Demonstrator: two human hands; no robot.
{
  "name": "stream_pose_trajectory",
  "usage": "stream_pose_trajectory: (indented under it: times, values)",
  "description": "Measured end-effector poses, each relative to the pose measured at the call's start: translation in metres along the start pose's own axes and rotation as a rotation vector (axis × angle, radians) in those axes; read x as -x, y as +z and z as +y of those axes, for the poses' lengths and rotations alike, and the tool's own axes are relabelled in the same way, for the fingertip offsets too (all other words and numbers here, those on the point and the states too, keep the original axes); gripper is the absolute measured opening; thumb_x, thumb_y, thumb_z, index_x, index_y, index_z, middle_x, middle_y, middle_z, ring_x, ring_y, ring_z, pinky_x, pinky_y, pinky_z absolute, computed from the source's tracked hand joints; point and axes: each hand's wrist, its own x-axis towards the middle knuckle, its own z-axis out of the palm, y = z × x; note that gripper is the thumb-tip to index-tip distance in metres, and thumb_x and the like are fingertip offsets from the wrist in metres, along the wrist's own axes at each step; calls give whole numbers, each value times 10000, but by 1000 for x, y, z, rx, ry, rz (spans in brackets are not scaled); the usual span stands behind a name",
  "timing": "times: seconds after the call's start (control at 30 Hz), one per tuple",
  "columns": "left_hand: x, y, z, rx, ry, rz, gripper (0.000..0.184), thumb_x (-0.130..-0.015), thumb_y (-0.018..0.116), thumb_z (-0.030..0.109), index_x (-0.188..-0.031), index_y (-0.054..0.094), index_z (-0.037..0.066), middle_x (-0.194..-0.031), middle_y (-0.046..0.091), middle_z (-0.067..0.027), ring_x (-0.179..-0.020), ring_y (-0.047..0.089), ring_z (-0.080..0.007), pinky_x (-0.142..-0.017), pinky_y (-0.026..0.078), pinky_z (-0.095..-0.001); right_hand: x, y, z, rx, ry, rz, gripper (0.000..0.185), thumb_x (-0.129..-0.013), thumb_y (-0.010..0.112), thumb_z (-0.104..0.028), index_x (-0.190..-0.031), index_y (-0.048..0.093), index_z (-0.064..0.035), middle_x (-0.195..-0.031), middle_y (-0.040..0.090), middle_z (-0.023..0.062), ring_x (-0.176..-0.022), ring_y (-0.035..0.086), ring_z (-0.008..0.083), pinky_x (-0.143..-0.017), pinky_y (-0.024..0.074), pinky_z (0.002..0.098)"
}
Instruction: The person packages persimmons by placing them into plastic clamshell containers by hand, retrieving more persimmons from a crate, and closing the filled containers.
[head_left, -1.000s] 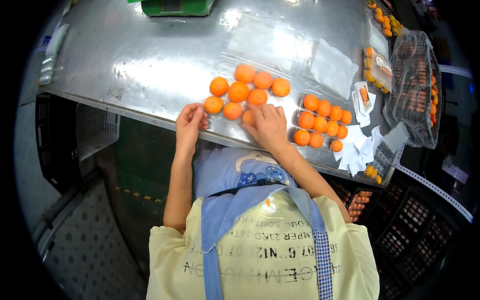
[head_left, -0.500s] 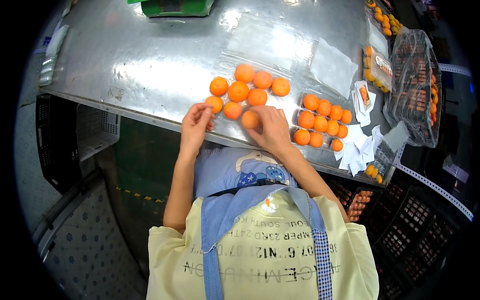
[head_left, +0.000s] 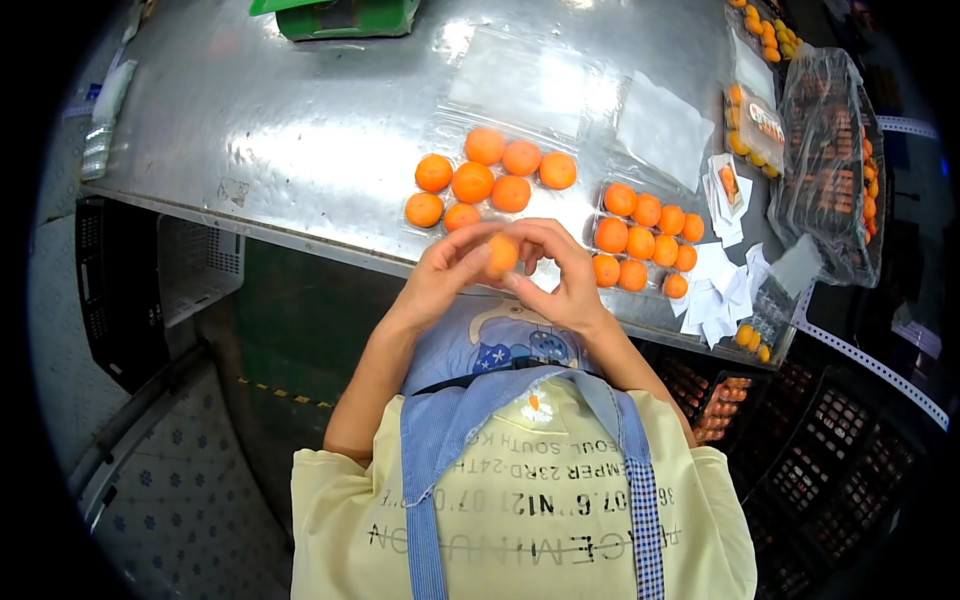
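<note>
An orange (head_left: 502,256), slightly blurred, is held between both hands just above the table's front edge. My left hand (head_left: 446,278) pinches it from one side, thumb in front. My right hand (head_left: 562,272) curls around the other side, its thumb low near the fruit. Right behind the hands, several oranges (head_left: 472,182) sit in rows in a clear plastic clamshell with its lid (head_left: 520,85) folded back; the hands partly hide its near row. To the right stands another open clamshell filled with smaller-looking oranges (head_left: 640,242).
Loose paper labels (head_left: 718,295) lie by the right edge, near a labelled fruit pack (head_left: 757,132) and a plastic-wrapped crate (head_left: 822,170). A green object (head_left: 345,18) stands at the back. Below the metal table (head_left: 300,170) are a black crate (head_left: 120,285) and a chair (head_left: 190,460).
My left hand has left the orange at the clamshell's left corner and moved right to meet the right hand. The held orange is now between both hands, slightly nearer my body.
</note>
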Motion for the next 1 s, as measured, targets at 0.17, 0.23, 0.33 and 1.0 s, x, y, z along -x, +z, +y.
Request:
stream_pose_trajectory:
  times: [0.17, 0.23, 0.33, 1.0]
  values:
    - [0, 3, 0, -203, 44, 74, 367, -930, 546, 136, -1274, 504, 14, -1163, 580, -64, -1021, 566, -117, -863, 479, -271, 1, 6, 10, -29, 38, 63, 348, -718, 698, -33, -1051, 600, -11, -1040, 596, 91, -673, 546, 102, -604, 465, 225]
    - [1, 7, 2, -223, 64, 86, 364, -927, 550, 131, -1269, 512, 13, -1143, 591, -58, -995, 570, -104, -846, 476, -254, 1, 7, 9, -32, 47, 63, 341, -719, 684, -14, -1050, 601, -5, -1030, 599, 92, -686, 556, 101, -608, 474, 225]
    - [1, 5, 4, -224, 31, 84, 361, -928, 550, 132, -1269, 514, 18, -1115, 603, -52, -960, 577, -101, -833, 476, -246, 1, 6, 7, -41, 71, 66, 333, -720, 668, 6, -1046, 603, 3, -1015, 604, 94, -706, 573, 103, -622, 492, 227]
    - [-4, 16, 3, -289, -57, 76, 501, -947, 509, 139, -1401, 309, 69, -1035, 592, -97, -887, 604, -139, -732, 514, -274, 9, -13, 8, 65, 104, 10, 492, -708, 749, -158, -1140, 558, -20, -987, 589, 89, -743, 568, 152, -610, 481, 277]
